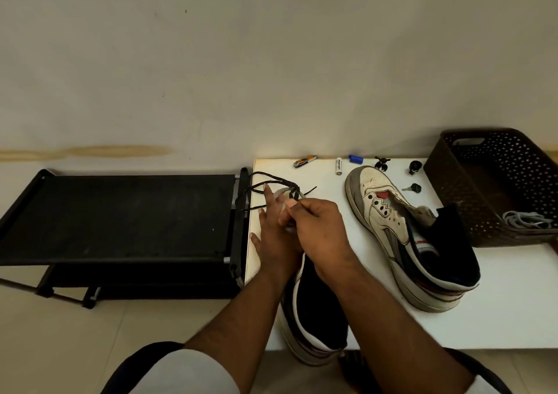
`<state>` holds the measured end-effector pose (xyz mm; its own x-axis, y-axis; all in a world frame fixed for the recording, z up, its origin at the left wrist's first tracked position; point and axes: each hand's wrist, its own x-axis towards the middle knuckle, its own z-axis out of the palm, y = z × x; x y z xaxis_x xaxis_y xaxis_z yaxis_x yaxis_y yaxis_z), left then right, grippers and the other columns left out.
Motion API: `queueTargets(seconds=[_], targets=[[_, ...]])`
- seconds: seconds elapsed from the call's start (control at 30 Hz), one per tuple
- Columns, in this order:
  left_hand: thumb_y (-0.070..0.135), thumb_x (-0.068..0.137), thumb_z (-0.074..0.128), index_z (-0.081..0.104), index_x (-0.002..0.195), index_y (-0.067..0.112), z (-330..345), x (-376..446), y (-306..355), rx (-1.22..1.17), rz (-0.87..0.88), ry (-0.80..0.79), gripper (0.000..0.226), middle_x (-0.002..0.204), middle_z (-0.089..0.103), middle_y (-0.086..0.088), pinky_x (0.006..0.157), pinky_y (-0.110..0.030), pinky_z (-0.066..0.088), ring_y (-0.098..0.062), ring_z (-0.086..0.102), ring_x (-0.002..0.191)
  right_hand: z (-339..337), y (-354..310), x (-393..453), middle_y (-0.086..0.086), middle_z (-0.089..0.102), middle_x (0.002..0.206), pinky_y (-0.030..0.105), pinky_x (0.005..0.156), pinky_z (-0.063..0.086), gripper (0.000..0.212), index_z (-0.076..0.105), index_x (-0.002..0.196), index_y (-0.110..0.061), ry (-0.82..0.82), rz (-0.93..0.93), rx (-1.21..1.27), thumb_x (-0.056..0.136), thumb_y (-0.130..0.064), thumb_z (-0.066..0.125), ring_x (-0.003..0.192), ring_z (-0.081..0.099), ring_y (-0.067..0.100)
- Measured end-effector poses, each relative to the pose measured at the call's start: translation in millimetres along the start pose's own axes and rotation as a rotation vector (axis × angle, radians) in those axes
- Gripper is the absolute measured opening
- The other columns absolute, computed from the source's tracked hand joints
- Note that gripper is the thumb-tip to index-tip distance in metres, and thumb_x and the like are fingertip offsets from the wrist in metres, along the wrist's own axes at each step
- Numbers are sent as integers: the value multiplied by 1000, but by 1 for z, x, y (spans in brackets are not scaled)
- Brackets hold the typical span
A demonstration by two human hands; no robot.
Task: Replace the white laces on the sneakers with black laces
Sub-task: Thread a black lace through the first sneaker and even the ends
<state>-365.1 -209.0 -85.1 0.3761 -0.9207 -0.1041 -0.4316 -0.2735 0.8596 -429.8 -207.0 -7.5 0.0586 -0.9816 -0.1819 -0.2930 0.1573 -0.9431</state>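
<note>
Left hand (273,236): fingers spread straight, resting on the near sneaker (314,312) at its toe.
Right hand (320,233): curled, pinching the black lace (271,182) over the toe.
Black lace: loops trail off the worktop's (498,303) left edge.
Far sneaker (401,236): unlaced, right of the hands.
Basket (483,188): far right, white laces (525,220) inside.

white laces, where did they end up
In the head view the white laces lie bundled in the near corner of the brown basket at the table's right end, right of the unlaced sneaker.
</note>
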Motion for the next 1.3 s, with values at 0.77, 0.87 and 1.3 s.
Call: queueTargets(seconds=[0.77, 0.87, 1.3], targets=[[70, 80, 53, 59, 95, 21, -35, -9, 41, 854, -94, -114, 51, 84, 60, 2, 86, -36, 39, -19, 62, 90, -14, 4, 17, 9, 71, 82, 33, 81, 54, 37, 69, 69, -10, 70, 109, 244, 98, -22, 50, 90, 67, 25], [56, 85, 55, 61, 91, 18, -35, -10, 46, 794, -118, -160, 39, 80, 55, 1, 74, -29, 46, -21, 63, 84, -12, 3, 15, 8, 71, 81, 28, 74, 51, 37, 69, 71, -8, 98, 108, 228, 98, -22, 49, 86, 67, 21], [17, 97, 47, 64, 101, 8, -34, -6, 25, 471, -64, -178, 19, 99, 69, -11, 76, -34, 54, -26, 65, 88, 6, 6, -5, 4, 68, 86, 30, 75, 52, 28, 71, 85, -12, 63, 98, 142, 98, -24, 50, 76, 60, 14]])
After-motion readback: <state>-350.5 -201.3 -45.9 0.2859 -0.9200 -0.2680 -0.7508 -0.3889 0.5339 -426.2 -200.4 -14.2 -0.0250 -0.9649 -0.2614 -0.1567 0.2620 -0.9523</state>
